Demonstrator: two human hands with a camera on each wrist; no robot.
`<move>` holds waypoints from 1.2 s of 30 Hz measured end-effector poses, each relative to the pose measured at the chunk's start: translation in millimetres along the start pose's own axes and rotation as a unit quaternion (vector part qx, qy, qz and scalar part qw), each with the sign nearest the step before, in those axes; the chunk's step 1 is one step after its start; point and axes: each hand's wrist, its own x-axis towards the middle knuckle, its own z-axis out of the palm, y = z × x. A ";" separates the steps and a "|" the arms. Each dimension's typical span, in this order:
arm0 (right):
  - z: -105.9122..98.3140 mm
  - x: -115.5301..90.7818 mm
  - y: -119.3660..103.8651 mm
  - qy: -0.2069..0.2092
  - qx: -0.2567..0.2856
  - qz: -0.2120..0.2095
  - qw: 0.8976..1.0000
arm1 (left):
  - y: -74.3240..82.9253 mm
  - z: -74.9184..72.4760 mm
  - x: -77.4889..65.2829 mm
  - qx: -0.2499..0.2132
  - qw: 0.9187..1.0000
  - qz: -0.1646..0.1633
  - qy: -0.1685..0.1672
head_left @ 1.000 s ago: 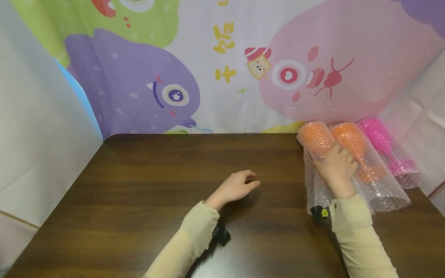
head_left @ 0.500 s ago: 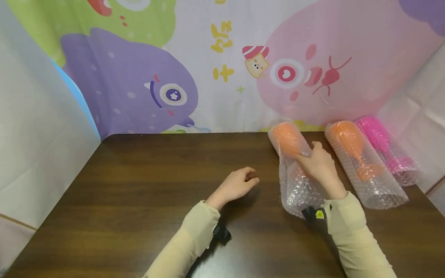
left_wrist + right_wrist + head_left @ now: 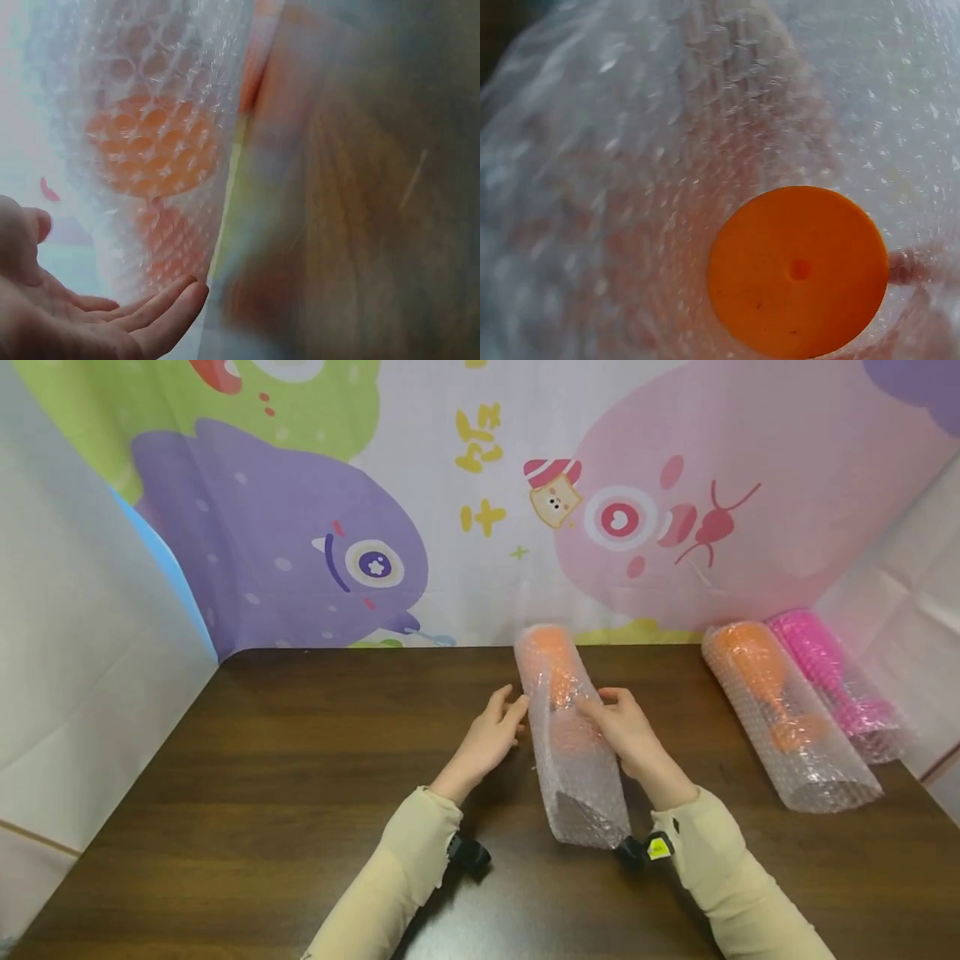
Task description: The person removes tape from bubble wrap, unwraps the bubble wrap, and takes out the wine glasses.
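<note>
An orange goblet [image 3: 553,660] lies inside a sleeve of clear bubble wrap [image 3: 581,797] at the middle of the table, its bowl toward the back. My right hand [image 3: 632,739] grips the sleeve from the right, thumb on top and fingers at the side. At the opposite side, my left hand [image 3: 483,742] has its relaxed fingers right at the wrap. In the left wrist view those fingers reach under the wrapped goblet, whose orange foot [image 3: 156,146] shows through the bubbles. The right wrist view looks into the sleeve at the round foot [image 3: 799,274].
At the right lie a second wrapped orange goblet [image 3: 756,660] and a wrapped pink goblet [image 3: 813,647], side by side. The brown wooden table [image 3: 300,752] meets a cartoon-printed cloth [image 3: 480,585] at the back. White panels stand left and right.
My right hand has brought one wrapped orange goblet leftward from the group to the table's middle. My left hand has shifted slightly left and its fingers are now at the wrap.
</note>
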 end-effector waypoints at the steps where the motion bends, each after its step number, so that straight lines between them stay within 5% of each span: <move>1: 4.3 -0.3 0.6 -0.003 0.007 -0.001 1.000 | -0.3 -1.0 0.6 -0.017 1.000 -0.005 0.003; 4: 15.3 -0.9 2.4 -0.012 0.012 -0.006 1.000 | -0.8 -3.6 1.5 -0.047 0.999 -0.010 0.009; 11: 29.9 -2.8 6.3 -0.037 0.033 -0.006 0.999 | -1.1 -7.9 2.2 0.020 1.000 0.010 0.022; 21: 34.9 -5.6 9.6 -0.099 0.026 -0.007 0.995 | -0.7 -19.1 -7.0 0.025 1.000 -0.014 -0.009; 36: 36.3 -7.2 8.7 -0.130 -0.019 -0.003 0.991 | -2.8 -25.7 -16.5 0.032 0.999 -0.026 -0.032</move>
